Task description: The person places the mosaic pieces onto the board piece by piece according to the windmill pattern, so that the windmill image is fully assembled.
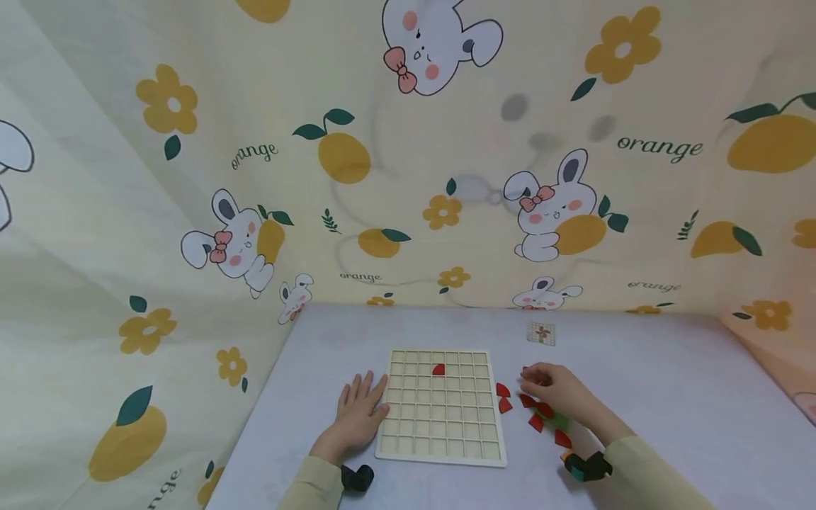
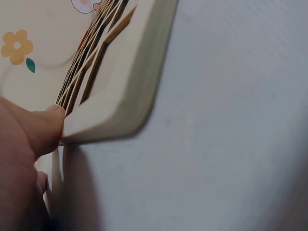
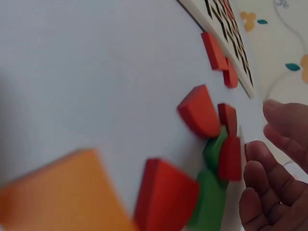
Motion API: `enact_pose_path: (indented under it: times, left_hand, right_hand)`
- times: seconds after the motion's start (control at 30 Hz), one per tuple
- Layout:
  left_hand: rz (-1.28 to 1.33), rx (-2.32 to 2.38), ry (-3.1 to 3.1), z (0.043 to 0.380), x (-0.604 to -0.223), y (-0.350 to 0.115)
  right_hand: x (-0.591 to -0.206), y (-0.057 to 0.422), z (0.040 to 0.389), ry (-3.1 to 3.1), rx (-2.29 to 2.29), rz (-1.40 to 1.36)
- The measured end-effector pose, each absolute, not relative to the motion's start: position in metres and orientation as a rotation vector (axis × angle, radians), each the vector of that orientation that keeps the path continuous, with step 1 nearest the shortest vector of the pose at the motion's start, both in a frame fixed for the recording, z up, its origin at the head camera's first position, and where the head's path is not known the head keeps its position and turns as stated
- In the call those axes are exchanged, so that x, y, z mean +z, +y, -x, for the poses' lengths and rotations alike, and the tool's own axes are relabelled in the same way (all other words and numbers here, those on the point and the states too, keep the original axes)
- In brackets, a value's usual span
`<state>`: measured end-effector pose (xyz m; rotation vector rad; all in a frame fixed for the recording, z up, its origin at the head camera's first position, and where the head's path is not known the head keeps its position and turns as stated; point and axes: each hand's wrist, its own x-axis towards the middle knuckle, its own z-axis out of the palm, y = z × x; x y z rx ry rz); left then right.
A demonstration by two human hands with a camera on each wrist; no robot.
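Note:
A cream grid board [image 1: 440, 462] lies on the table, with one red quarter-round piece [image 1: 438, 370] in a cell near its far side. My left hand [image 1: 357, 414] rests on the table at the board's left edge, fingers spread; its thumb [image 2: 48, 127] touches the rim. My right hand [image 1: 557, 389] is over the loose pieces right of the board, fingers bent. A bit of red [image 1: 525, 368] shows by its fingertips; whether they pinch it is hidden. Below lie several red pieces [image 3: 199, 110] and green pieces [image 3: 209, 199].
Two red pieces [image 1: 504, 405] lie close beside the board's right edge. A small patterned card [image 1: 541, 333] lies farther back. An orange piece [image 3: 67, 197] is near the right wrist. A printed curtain [image 1: 395, 212] stands behind the table.

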<state>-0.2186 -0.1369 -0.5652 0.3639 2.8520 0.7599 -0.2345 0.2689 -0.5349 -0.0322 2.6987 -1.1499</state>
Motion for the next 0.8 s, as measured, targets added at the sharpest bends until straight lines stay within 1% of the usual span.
enact_pose_path:
  times: [0.43, 0.8]
  left_hand:
    - [-0.366, 0.778, 2.865, 0.219, -0.570, -0.140]
    - [-0.407, 0.809, 2.868, 0.218, -0.566, -0.141]
  right_hand:
    - [-0.541, 0.294, 0.208, 2.650, -1.146, -0.111]
    - [-0.549, 0.299, 0.200, 2.645, -1.136, -0.152]
